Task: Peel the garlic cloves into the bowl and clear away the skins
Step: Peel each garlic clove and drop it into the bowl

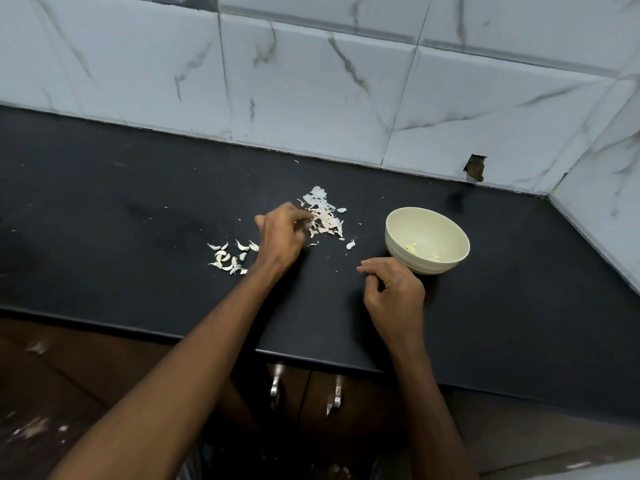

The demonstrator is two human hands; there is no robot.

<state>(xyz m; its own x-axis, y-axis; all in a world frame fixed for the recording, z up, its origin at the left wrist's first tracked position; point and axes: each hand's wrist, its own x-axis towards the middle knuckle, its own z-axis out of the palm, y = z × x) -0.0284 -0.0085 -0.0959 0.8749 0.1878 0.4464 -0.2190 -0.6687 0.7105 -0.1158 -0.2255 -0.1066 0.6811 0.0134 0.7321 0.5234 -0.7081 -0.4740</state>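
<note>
Garlic cloves (230, 258), unpeeled so far as can be judged, lie in a loose cluster on the black counter (104, 202), just left of the left wrist; a few pale peeled pieces (414, 247) sit at the bottom of the cream bowl (446, 216), which stands to the right, well apart from the cluster. A heap of papery skins (323, 216) lies between cluster and bowl, with one stray piece (350, 244) and small flecks scattered nearer the bowl. The left hand (282, 237) reaches into the near edge of the heap, fingers curled down among the skins; whether they actually pinch any cannot be told. The right hand (393, 289) rests just beside the bowl's base, fingers loosely curled, apparently holding nothing. Risks noted: the skins are light, so a quick sweep would likely scatter them towards the bowl or off the counter edge (221, 341); the left forearm passes close to the cluster and could knock cloves away; the stray piece may be swept out as skin
</note>
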